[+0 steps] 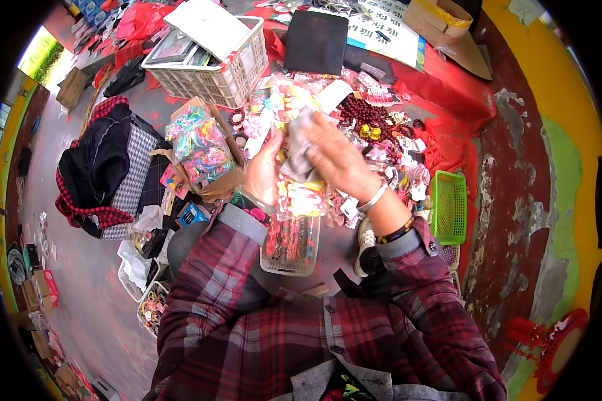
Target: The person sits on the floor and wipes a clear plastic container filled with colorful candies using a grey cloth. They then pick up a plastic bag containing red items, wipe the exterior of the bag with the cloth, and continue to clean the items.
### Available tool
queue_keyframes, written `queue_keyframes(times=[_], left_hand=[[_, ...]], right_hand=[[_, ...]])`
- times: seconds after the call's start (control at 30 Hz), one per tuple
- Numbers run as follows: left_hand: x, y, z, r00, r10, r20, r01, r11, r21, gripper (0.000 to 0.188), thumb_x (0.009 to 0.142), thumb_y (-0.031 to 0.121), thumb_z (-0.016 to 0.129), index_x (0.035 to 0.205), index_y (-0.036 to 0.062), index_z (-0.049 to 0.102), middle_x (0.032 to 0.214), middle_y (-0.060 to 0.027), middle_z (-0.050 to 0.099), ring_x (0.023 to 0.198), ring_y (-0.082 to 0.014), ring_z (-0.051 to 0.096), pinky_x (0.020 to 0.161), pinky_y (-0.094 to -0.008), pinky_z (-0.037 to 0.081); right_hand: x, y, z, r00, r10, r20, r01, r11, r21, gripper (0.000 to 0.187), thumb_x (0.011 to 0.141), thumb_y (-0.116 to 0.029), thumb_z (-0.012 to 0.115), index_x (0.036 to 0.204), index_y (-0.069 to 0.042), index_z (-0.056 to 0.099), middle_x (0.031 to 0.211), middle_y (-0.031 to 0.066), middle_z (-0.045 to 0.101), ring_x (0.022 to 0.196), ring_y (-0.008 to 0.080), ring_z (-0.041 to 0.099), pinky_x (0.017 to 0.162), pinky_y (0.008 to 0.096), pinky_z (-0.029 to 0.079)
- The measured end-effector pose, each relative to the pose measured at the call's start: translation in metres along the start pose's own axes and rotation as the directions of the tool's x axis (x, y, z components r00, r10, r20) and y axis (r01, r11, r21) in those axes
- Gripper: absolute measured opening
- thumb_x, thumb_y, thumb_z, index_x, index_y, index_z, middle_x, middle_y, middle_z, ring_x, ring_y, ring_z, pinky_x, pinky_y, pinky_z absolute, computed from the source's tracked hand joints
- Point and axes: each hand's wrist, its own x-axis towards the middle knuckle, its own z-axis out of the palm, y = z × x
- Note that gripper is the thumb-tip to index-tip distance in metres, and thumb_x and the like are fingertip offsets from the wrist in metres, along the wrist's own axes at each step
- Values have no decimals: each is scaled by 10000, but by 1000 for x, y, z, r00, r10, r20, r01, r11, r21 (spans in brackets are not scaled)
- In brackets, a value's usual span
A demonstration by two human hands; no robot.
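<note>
A glossy plastic packet (301,198) with red, yellow and white print is held up in front of me. My left hand (262,172) grips its left side, with the thumb along the edge. Over the packet's middle, my right hand (344,159) presses a crumpled grey cloth (299,148), fingers laid across it. The cloth and hands hide part of the packet. Just below it stands a small pale plastic basket (289,271) with red packaged items inside. Dark red bead strings (368,117) and hair accessories (415,177) lie in a heap beyond my right hand.
An opened carton (222,137) of colourful bagged items stands left of my hands. Behind it is a large cream crate (207,83). Clothes (100,160) are piled farther left. A green basket (449,207) sits at right, near the peeling wall (508,200). A black flat case (316,41) lies ahead.
</note>
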Motion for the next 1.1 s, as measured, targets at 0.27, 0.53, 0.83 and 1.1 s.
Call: queue_keyframes(times=[0.27, 0.53, 0.83, 1.1], left_hand=[[-3, 27, -13, 996, 35, 80, -27, 994, -107, 523, 972, 444, 325, 1258, 29, 464, 1195, -152, 568, 1051, -295, 578, 941, -438, 450], [-13, 29, 4, 992, 89, -86, -96, 992, -83, 419, 980, 313, 334, 1226, 8, 482, 1154, -144, 589, 1028, -276, 588, 938, -425, 448], [-11, 34, 5, 974, 176, -141, -182, 983, -35, 403, 968, 272, 378, 1226, -24, 469, 1173, -187, 578, 1046, -313, 589, 939, -454, 456], [-6, 48, -20, 964, 174, -200, -194, 977, -85, 364, 966, 216, 371, 1204, -34, 485, 1148, -190, 590, 1029, -329, 599, 917, -484, 475]], right_hand=[[-11, -66, 22, 949, -205, 240, 231, 969, -85, 468, 781, -134, 621, 1242, -171, 552, 1328, 140, 474, 1293, 321, 399, 1060, 467, 304], [-10, -41, 7, 908, -367, 205, 417, 846, -333, 528, 731, -84, 561, 1234, -242, 544, 1332, 95, 466, 1253, 272, 442, 1002, 452, 387], [-7, -27, -1, 899, -422, 112, 433, 825, -364, 527, 725, -44, 573, 1226, -209, 556, 1295, 116, 485, 1202, 282, 484, 967, 413, 435], [-6, -11, -12, 953, -66, -296, 33, 993, -115, 607, 753, 63, 592, 1332, -27, 433, 1247, 200, 531, 1123, 333, 551, 952, 348, 436]])
